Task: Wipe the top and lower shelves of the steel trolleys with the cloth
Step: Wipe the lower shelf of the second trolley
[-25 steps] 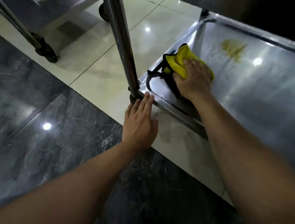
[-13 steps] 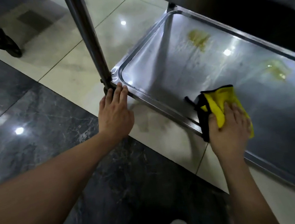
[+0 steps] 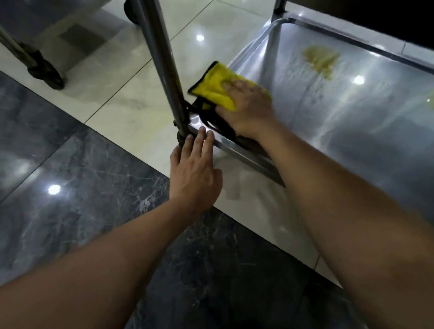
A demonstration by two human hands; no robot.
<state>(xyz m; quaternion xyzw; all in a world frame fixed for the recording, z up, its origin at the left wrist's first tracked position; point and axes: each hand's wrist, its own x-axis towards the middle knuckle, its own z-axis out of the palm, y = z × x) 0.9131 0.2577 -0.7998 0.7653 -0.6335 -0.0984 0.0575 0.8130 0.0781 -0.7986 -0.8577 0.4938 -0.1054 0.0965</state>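
The steel trolley's lower shelf [image 3: 365, 130] fills the right half of the view, under the dark top shelf. My right hand [image 3: 249, 109] presses a yellow cloth with black edging [image 3: 214, 84] flat onto the shelf's near left corner, beside the upright steel post [image 3: 161, 64]. My left hand [image 3: 194, 171] rests with fingers together on the shelf's front rim at the base of that post. Two yellowish smears [image 3: 322, 59] show on the shelf further back and to the right.
A second trolley stands at the upper left, with a black caster wheel [image 3: 45, 71] on the pale floor tiles. Dark marble floor [image 3: 53, 165] lies below and to the left. The top shelf's underside [image 3: 380, 0] overhangs the lower one.
My right hand has swept the cloth from the shelf's front edge on the right back to the near left corner by the post. My left hand stayed on the rim.
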